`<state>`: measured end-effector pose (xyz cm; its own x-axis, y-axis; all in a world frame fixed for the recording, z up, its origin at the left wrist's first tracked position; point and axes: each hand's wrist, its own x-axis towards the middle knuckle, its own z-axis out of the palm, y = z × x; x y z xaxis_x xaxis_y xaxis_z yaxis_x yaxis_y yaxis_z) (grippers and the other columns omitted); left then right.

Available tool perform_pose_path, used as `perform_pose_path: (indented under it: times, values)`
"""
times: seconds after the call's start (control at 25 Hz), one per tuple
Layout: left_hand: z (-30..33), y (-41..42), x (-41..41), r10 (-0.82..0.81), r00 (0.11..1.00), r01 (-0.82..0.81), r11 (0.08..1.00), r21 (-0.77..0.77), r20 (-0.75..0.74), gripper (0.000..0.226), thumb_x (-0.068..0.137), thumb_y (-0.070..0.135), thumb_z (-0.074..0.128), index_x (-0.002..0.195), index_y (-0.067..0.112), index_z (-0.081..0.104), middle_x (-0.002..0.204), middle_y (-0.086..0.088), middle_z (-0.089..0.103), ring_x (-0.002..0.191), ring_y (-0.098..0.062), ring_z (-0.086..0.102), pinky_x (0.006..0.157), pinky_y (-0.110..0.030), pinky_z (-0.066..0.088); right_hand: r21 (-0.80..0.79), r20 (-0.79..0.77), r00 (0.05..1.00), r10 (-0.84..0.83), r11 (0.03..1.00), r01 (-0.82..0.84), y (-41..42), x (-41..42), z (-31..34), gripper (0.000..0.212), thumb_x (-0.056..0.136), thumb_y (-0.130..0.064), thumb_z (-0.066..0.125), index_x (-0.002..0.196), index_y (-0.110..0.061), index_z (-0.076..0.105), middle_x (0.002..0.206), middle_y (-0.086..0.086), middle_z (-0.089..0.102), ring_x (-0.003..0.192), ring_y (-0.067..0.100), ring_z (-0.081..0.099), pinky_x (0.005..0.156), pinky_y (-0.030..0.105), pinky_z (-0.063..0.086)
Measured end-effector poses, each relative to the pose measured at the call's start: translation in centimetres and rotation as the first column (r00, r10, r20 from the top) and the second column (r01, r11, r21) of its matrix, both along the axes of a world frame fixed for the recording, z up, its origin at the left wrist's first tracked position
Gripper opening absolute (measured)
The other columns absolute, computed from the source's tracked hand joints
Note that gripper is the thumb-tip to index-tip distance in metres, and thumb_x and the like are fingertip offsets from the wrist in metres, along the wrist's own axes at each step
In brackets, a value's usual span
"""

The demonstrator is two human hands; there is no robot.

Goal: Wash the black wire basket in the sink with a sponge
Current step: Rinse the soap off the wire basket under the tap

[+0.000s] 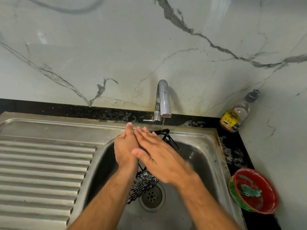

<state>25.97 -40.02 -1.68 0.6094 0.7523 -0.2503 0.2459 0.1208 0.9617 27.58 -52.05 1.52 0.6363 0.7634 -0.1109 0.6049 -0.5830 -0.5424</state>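
Observation:
The black wire basket leans in the steel sink, its soapy lower end near the drain and its upper end under the tap. My left hand and my right hand are held above it with straight fingers, the right palm laid across the left hand. Neither hand holds anything. A thin stream of water runs from the chrome tap just behind my fingertips. A green sponge lies in a red bowl on the counter at the right.
A ribbed steel draining board fills the left side. A dish soap bottle stands in the back right corner on the black counter. The marble wall rises behind the tap. The drain lies open beside the basket.

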Motion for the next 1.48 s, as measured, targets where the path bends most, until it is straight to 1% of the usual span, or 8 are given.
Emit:
perform_pose_path:
  times: [0.12,0.44,0.56,0.72,0.92,1.04,1.16,1.48]
  values:
    - [0.1,-0.7,-0.1,0.058,0.998,-0.058,0.998,-0.019,-0.005,0.062,0.099,0.062,0.047,0.051,0.022,0.047,0.053,0.003,0.044,0.055,-0.024,0.044,0.065,-0.037,0.043,-0.006,-0.083,0.966,-0.245,0.969,0.246,-1.8,2.7,-0.5,0.065,0.098,-0.060,0.011,0.157,-0.032,0.016,0.163,-0.015,0.009,0.149,-0.001,0.004,0.125,0.032,0.004]
    - [0.1,-1.6,0.2,-0.060,0.997,0.059,0.998,0.032,0.045,0.065,0.100,0.060,0.047,0.045,0.025,0.048,0.044,0.008,0.044,0.042,-0.013,0.049,0.077,-0.046,0.057,-0.011,-0.031,0.979,-0.203,0.979,0.203,-2.4,3.3,-0.3,0.054,0.106,-0.049,0.018,0.157,-0.030,0.019,0.162,-0.015,0.013,0.147,-0.001,0.006,0.116,0.022,0.000]
    - [0.5,-1.1,0.2,-0.188,0.974,0.189,0.982,0.000,0.130,0.056,0.103,0.052,0.049,0.067,0.014,0.070,0.062,-0.008,0.069,0.064,-0.031,0.069,0.077,-0.045,0.060,0.020,0.051,0.998,-0.031,0.999,0.030,-1.1,1.6,-0.4,0.056,0.106,-0.047,0.017,0.158,-0.026,0.013,0.161,-0.016,0.006,0.149,-0.002,0.001,0.122,0.022,0.000]
    - [0.4,-0.8,0.0,-0.051,0.998,0.053,0.996,-0.067,0.042,0.053,0.101,0.047,0.055,0.057,0.020,0.042,0.043,0.008,0.044,0.042,-0.009,0.042,0.059,-0.030,0.041,0.042,-0.033,0.981,-0.194,0.980,0.195,-2.9,3.9,-1.3,0.050,0.108,-0.044,0.019,0.156,-0.033,0.022,0.162,-0.017,0.015,0.147,-0.004,0.006,0.126,0.035,0.010]
    - [-0.2,-0.1,-0.2,-0.002,0.996,0.022,0.973,-0.228,0.087,0.044,0.102,0.042,0.057,0.076,0.007,0.064,0.063,-0.001,0.067,0.065,-0.017,0.066,0.071,-0.032,0.051,0.045,0.122,0.991,0.047,0.998,-0.053,-0.7,1.5,-1.0,0.051,0.108,-0.043,0.019,0.156,-0.028,0.018,0.161,-0.015,0.010,0.147,-0.003,0.003,0.123,0.025,-0.001]
    - [-0.6,0.0,-0.9,0.081,0.996,-0.068,0.968,-0.241,0.042,0.039,0.099,0.046,0.061,0.070,0.024,0.047,0.053,0.005,0.037,0.048,-0.014,0.035,0.054,-0.031,0.033,0.187,-0.159,0.954,-0.256,0.941,0.283,-2.7,5.3,-2.2,0.042,0.108,-0.035,0.036,0.150,-0.041,0.035,0.160,-0.016,0.027,0.146,-0.003,0.016,0.125,0.038,0.016]
    - [-2.1,1.3,-1.6,0.122,0.984,-0.060,0.912,-0.407,0.129,0.042,0.095,0.052,0.061,0.068,0.021,0.064,0.062,-0.003,0.059,0.054,-0.022,0.053,0.058,-0.035,0.046,0.387,-0.465,0.834,-0.296,0.780,0.492,-2.6,5.6,-3.0,0.047,0.096,-0.031,0.057,0.123,-0.069,0.050,0.146,-0.021,0.050,0.134,-0.003,0.044,0.118,0.035,0.031]
    - [-0.9,2.1,-3.5,-0.061,0.992,0.087,0.963,-0.256,0.107,0.055,0.101,0.054,0.044,0.066,0.013,0.053,0.053,-0.001,0.055,0.041,-0.011,0.050,0.050,-0.024,0.045,0.410,-0.646,0.704,-0.295,0.643,0.646,-2.3,5.0,-3.6,0.029,0.094,-0.018,0.058,0.090,-0.040,0.077,0.080,-0.014,0.069,0.080,0.004,0.058,0.091,0.040,0.043]
